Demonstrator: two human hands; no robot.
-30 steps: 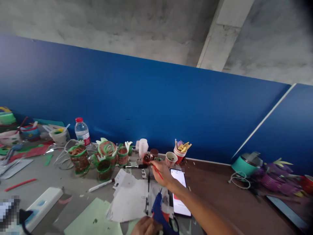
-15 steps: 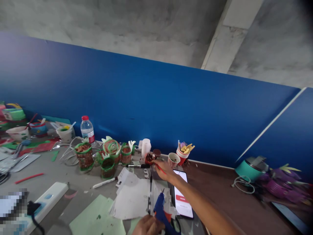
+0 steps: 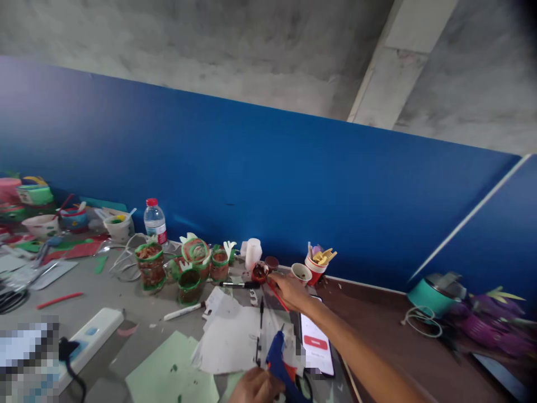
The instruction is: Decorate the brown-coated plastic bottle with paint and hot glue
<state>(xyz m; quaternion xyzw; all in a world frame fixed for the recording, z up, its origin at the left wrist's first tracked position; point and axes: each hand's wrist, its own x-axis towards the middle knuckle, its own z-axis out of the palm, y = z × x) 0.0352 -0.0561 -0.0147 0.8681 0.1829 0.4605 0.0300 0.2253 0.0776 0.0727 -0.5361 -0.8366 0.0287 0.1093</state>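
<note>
My right hand (image 3: pixel 290 290) is closed on a thin red stick (image 3: pixel 279 298), just right of a small red cup with dark contents (image 3: pixel 260 271). At the bottom edge my left hand (image 3: pixel 257 386) has its fingers curled beside a blue glue gun (image 3: pixel 277 354); what they hold, if anything, is hidden. White paper (image 3: pixel 230 338) lies in front of both hands, with a black pen (image 3: pixel 240 285) behind it. A phone (image 3: pixel 315 342) with a lit screen lies under my right forearm.
Brown and green decorated cups (image 3: pixel 150 268) stand left of centre, near a water bottle (image 3: pixel 155 223). A white power strip (image 3: pixel 90 344) and green paper (image 3: pixel 174 369) lie at front left. A cup of yellow utensils (image 3: pixel 316 267) stands behind; a teal pot (image 3: pixel 432 296) sits at right.
My right hand has shifted slightly right, and the red stick shows at a changed slant, lower end further right. The whole view has moved a little; my left hand stays beside the glue gun.
</note>
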